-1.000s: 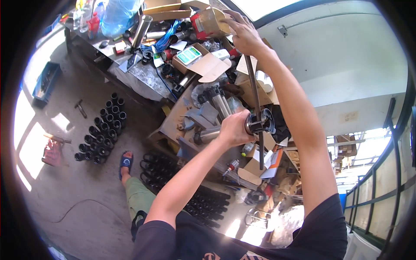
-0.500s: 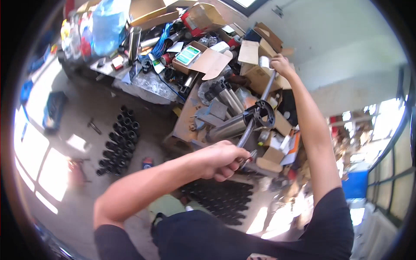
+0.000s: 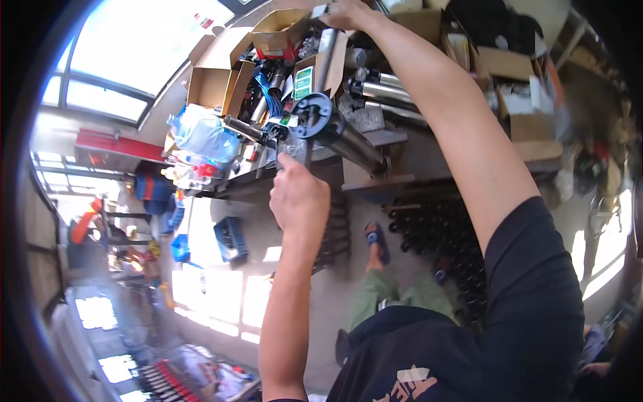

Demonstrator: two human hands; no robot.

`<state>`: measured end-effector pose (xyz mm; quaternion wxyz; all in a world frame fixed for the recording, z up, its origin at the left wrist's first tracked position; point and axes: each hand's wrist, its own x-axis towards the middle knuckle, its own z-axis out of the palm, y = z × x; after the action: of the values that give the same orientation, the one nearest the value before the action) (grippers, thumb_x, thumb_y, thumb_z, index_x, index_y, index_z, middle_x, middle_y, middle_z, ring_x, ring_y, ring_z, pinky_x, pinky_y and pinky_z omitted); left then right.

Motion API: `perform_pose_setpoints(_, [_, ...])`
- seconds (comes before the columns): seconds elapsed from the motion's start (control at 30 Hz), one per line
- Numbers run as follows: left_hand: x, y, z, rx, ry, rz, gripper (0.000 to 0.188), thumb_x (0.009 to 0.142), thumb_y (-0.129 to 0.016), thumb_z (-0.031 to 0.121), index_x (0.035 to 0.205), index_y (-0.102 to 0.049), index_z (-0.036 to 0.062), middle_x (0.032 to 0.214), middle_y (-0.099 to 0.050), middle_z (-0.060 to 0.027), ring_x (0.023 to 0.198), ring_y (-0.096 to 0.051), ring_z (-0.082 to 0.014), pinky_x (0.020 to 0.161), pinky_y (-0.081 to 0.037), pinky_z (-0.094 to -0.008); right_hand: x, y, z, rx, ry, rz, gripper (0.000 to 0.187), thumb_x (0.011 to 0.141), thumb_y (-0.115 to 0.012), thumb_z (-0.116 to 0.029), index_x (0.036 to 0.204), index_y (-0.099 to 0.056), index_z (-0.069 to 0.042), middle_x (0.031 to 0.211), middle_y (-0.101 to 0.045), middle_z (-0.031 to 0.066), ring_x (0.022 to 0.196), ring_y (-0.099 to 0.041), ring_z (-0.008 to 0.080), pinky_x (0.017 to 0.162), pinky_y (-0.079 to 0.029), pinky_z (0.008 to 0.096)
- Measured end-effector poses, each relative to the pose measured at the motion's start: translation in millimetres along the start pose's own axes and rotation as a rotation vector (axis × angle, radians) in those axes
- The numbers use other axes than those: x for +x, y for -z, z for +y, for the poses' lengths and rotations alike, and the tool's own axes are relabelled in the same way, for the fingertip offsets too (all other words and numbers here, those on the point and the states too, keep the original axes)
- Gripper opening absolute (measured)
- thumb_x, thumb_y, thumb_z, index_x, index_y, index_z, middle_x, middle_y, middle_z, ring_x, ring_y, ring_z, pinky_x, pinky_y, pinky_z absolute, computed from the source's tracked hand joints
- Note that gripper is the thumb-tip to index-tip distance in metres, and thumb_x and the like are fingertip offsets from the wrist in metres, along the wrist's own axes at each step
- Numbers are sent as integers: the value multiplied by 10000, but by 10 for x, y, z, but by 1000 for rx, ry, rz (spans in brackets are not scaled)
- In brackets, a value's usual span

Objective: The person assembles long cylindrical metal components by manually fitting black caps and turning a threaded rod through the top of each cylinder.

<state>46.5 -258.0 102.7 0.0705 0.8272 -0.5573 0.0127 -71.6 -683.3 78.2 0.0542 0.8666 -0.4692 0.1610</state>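
My right hand (image 3: 345, 15) is closed round the far end of a long grey metal bar (image 3: 327, 63) at the top of the view. Slanting down toward me, the bar crosses the black round end cap (image 3: 313, 115) of a shiny metal cylinder (image 3: 360, 147). My left hand (image 3: 299, 201) is closed at the bar's near end, its fingers partly hidden behind its back. A thin dark rod shows beside the left fingertips; what it belongs to, I cannot tell. The cylinder lies tilted at the workbench edge, its cap facing me.
Open cardboard boxes (image 3: 211, 80), blue cable (image 3: 268, 97) and more metal cylinders (image 3: 388, 94) crowd the bench. Clear plastic bottles (image 3: 207, 137) stand at its left end. Many black ring-shaped parts (image 3: 445, 241) lie on the floor, with a blue crate (image 3: 230, 239) farther left.
My view has turned left. The bar has swung round to the left with both hands on it, and the cylinder's capped end now points toward the upper left.
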Motion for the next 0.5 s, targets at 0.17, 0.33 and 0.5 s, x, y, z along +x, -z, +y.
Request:
perform_pose_setpoints(0.17, [432,-246,-321,308,-141,221,234,827,-666,227,919,-599,22,915,-695,-213,838,-690,-413,769,-555,-505,-1416,629,315,106,-253,229,491,902,-464,-446,1012,-761,-71,1130,-715,156,1087,-669,301,978,-488,433])
perform_pose_setpoints(0.33, [1445,-412,-893,141,-734,513,299,711,-731,235,858,-559,41,790,-619,-202,729,-624,-447,635,-490,-511,-3197,1107,178,-51,-450,430,446,944,-510,-469,922,-788,-121,984,-737,151,906,-702,239,1061,-385,383])
perform_pose_setpoints(0.5, [2207,-280,-966,86,-1249,469,530,687,-812,247,1121,-572,61,840,-628,-191,708,-630,-424,630,-506,-460,-4191,934,-217,282,-459,408,248,901,-594,-296,790,-779,-174,675,-681,35,680,-656,187,843,-410,343])
